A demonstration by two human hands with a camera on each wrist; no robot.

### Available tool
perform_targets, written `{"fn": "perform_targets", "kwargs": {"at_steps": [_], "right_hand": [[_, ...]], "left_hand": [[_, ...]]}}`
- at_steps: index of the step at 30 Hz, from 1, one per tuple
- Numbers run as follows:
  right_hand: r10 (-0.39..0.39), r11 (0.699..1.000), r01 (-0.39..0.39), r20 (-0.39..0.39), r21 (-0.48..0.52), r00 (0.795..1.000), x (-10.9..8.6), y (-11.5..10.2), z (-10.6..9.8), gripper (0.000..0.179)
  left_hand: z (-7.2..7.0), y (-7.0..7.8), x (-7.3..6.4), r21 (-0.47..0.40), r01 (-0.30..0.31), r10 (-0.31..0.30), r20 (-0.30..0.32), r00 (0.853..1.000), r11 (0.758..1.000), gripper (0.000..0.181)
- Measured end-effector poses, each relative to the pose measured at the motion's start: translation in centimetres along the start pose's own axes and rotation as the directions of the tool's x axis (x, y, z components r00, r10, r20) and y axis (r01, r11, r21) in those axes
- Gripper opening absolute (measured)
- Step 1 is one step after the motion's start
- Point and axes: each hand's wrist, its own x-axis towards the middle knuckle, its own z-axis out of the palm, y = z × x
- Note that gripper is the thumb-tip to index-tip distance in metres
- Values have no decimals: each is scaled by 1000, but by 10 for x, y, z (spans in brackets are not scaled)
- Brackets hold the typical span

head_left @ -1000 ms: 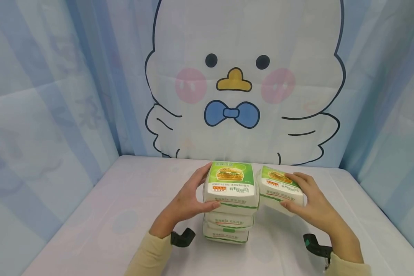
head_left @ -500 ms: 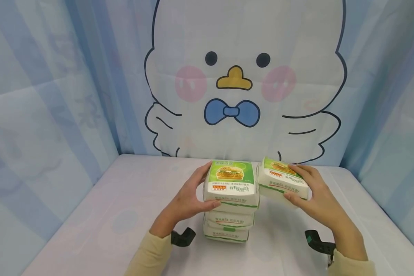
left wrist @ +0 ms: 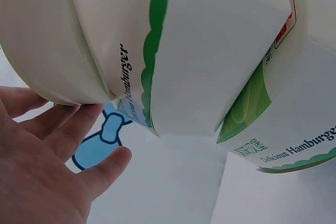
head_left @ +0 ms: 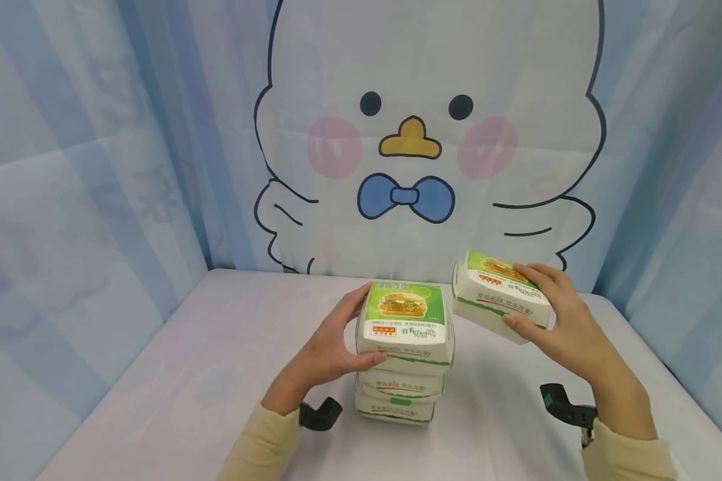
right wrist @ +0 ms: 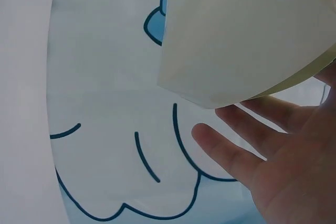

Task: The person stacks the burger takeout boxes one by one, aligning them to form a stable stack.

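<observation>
Several white-and-green paper burger boxes are in view. In the head view a stack stands mid-table, its top burger box [head_left: 405, 327] resting above the lower boxes [head_left: 397, 397]. My left hand [head_left: 327, 344] holds the top box by its left side, thumb at the front, fingers behind. The left wrist view shows those fingers against the upper box [left wrist: 210, 56], with a lower box [left wrist: 294, 119] at right. To the right of the stack, my right hand [head_left: 568, 327] grips another burger box [head_left: 499, 294], raised and tilted. Its underside [right wrist: 247, 35] fills the upper right wrist view.
A pale cloth covers the table [head_left: 204, 374]. Behind it hangs a curtain [head_left: 409, 247] with a printed cartoon bird, and blue curtains [head_left: 78, 200] close both sides. A black wrist mount [head_left: 320, 414] sits on my left wrist, another mount [head_left: 568, 407] on my right.
My right hand has lifted its burger box up and to the right, away from the stack, opening a small gap. The left hand and the stack have stayed in place.
</observation>
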Motion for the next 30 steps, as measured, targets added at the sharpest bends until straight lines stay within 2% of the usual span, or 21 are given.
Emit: {"fn": "perform_targets", "kwargs": {"at_steps": [9,16,23,30], "right_hand": [[-45,999,45,-40,7,998,14,-19,-7,76],[-83,995,84,-13,47,996,23,-37,-5,77],[-145,989,145,-1,27,989,30,-48,-2,78],[-167,985,166,35,45,985,39,-64,4,78]], "left_hand": [[-1,0,0,18,-6,6,-1,1000,1000,99],[0,0,0,29,-3,3,-1,1000,1000,98],[0,1,2,27,3,-3,9,1000,1000,98],[-1,1,1,13,-8,8,8,1000,1000,98]]}}
